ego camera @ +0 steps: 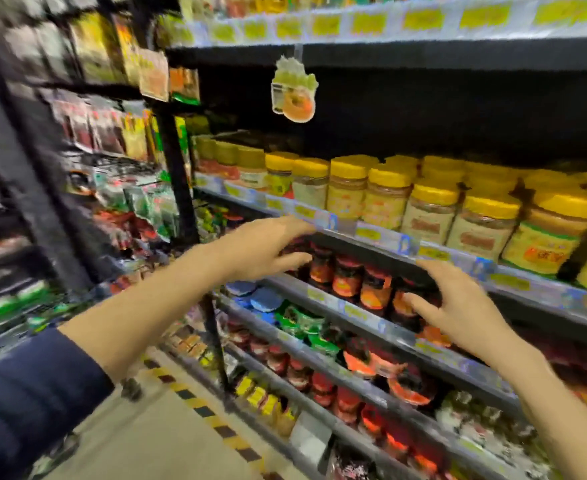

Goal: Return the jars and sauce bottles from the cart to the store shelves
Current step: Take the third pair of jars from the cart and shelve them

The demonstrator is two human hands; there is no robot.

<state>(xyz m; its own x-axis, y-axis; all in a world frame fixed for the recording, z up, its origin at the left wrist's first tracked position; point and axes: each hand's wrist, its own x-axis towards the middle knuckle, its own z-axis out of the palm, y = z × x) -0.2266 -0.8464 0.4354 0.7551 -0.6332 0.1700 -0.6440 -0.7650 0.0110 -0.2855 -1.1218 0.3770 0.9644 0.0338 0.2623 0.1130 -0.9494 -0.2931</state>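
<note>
While both hands reach toward the shelf at the centre of the frame, neither holds anything: the left hand hovers with fingers spread over the dark sauce jars, and the right hand is open just beside them. Yellow-lidded jars fill the shelf above. No cart is in view. These jars look like glass, so likely heavy, slick and breakable; gripping around the body below the lid seems safest.

whole frame motion-blurred, jar labels and price tags unreadable, left racks smeared, right forearm cut off by frame edge
</note>
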